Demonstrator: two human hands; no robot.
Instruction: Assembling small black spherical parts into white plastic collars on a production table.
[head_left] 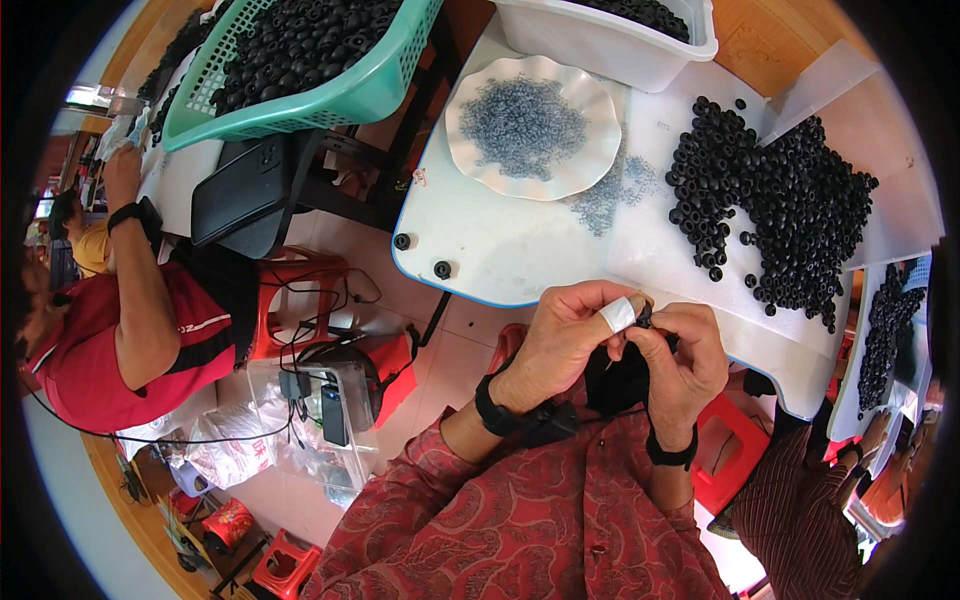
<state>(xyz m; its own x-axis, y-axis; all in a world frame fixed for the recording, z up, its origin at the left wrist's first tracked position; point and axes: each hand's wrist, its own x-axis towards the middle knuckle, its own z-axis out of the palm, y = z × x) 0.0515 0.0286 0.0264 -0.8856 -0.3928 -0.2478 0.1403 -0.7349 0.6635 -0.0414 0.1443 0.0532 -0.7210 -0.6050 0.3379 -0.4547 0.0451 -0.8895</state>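
Both hands meet just off the table's near edge, fingertips pinched together around a small black round part (644, 316). My left hand (565, 335), with white tape wrapped near a fingertip, grips it from the left. From the right, my right hand (685, 360) closes thumb and fingers on it. Fingers cover most of the part. Beyond them, a scallop-edged white plate (599, 112) carries a heap of small see-through rings (525, 125), some spilled beside it. Many black hollow beads (810, 215) lie spread to the right on a white sheet.
A white tub (610, 55) and a green basket (330, 112) hold more black pieces. Two black pieces (443, 269) sit near the white table's (470, 235) left corner. Co-workers sit at left, in a red shirt (150, 340), and at right, in stripes (800, 510). Red stools (730, 455) stand below.
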